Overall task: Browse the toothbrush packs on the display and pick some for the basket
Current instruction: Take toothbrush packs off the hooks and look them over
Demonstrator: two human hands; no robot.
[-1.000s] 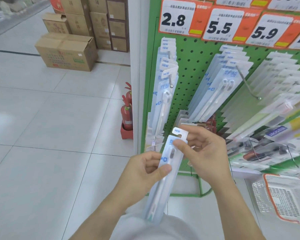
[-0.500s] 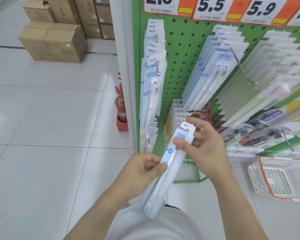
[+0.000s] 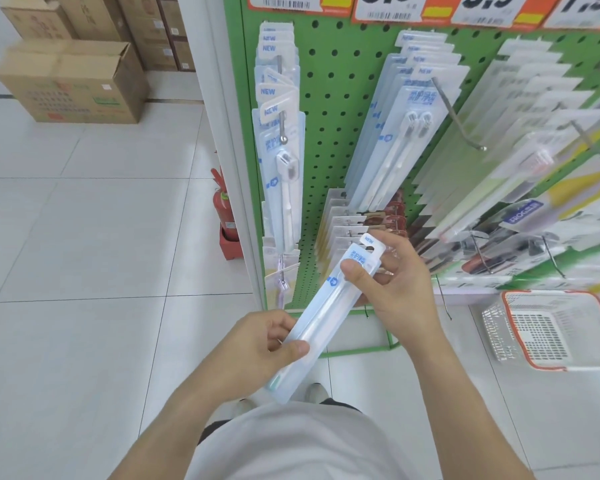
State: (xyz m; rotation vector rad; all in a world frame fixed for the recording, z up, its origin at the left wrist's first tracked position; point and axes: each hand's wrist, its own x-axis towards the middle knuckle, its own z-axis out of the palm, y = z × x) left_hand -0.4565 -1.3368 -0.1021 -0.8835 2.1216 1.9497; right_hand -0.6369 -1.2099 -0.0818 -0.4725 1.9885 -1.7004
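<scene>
The floor was pale glossy tile, filling the left half of the frame, with a dark line crossing it at the upper left. Cardboard boxes sat there in the upper left corner, one large box in front of a taller stack. A white post ran down the frame left of centre, and a red fire extinguisher stood on the floor at its base. Right of the post, a green pegboard filled the upper right, with orange and white price tags along the top edge and rows of toothbrush packs hanging from metal hooks. In the centre of the frame, a single toothbrush pack lay tilted between both hands, its hang tab toward the display. The left hand gripped its lower part, thumb across the front and fingers curled behind. The right hand pinched its upper part, thumb on the front and fingers behind. A white basket with a red rim stood on the floor at the right edge, below the display and well apart from the pack. A white shirt showed at the bottom centre.
</scene>
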